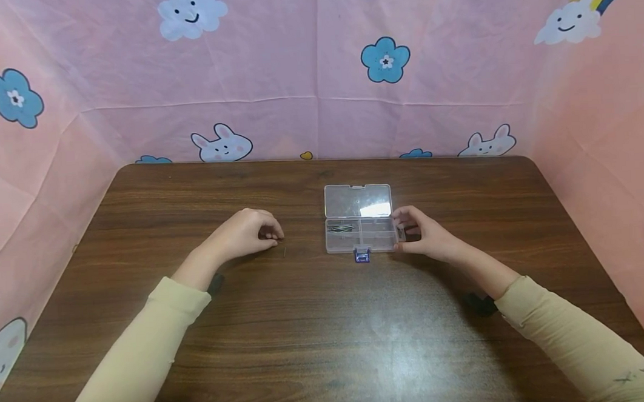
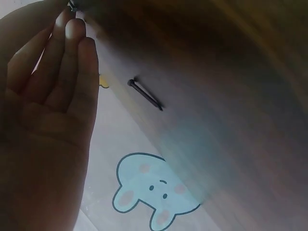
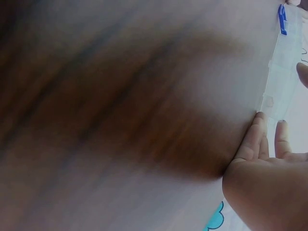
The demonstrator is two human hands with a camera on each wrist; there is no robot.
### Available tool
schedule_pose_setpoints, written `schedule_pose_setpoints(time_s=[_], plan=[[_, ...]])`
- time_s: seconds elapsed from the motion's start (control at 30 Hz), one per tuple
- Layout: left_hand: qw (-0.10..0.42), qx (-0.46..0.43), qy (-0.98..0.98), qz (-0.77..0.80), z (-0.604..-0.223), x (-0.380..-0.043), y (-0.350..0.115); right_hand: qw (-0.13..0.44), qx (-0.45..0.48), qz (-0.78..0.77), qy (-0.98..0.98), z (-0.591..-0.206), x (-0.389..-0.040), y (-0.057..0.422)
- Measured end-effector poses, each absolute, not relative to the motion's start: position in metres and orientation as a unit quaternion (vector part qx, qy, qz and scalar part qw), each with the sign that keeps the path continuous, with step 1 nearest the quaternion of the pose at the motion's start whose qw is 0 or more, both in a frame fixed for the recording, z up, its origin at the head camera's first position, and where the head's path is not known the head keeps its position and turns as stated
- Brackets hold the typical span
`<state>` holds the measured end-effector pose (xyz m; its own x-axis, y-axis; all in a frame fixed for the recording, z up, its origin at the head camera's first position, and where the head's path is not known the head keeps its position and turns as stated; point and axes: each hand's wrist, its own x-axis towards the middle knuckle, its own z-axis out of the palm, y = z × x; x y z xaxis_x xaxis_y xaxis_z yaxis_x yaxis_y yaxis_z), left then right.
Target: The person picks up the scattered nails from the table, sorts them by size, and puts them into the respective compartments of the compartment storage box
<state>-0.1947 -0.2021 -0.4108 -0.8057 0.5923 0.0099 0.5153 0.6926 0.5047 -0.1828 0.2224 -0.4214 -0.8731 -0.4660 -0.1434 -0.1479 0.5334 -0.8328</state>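
A clear plastic compartment box [image 1: 379, 242] stands on the wooden table with its lid [image 1: 349, 201] raised at the back. Several nails [image 1: 341, 228] lie together in its back left compartment. My right hand [image 1: 424, 235] holds the box's right end, thumb near the front corner and fingers near the hinge. To the left of the box, my left hand [image 1: 247, 232] is low over the table, thumb and fingertips together. A small dark piece, like a nail, shows at those fingertips in the left wrist view, mostly hidden. Near them a single dark nail [image 2: 146, 95] lies on the tabletop.
A blue latch [image 1: 362, 256] sticks out from the front of the box. The brown wooden table [image 1: 318, 335] reaches back to a pink patterned cloth [image 1: 271, 64], which also hangs along both sides.
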Motion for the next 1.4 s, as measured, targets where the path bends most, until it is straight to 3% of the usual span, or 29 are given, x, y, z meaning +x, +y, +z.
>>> schedule_pose_setpoints(time_s=[0.97,1.4], plan=[[0.081,0.294,0.925,0.228,-0.408,-0.196,-0.198,0.17,-0.187,-0.453,0.855,-0.422,-0.182,0.222],[0.032,0.329,0.909,0.254,-0.406,-0.198,-0.176,0.171,-0.187,-0.448,0.857,-0.42,-0.18,0.222]])
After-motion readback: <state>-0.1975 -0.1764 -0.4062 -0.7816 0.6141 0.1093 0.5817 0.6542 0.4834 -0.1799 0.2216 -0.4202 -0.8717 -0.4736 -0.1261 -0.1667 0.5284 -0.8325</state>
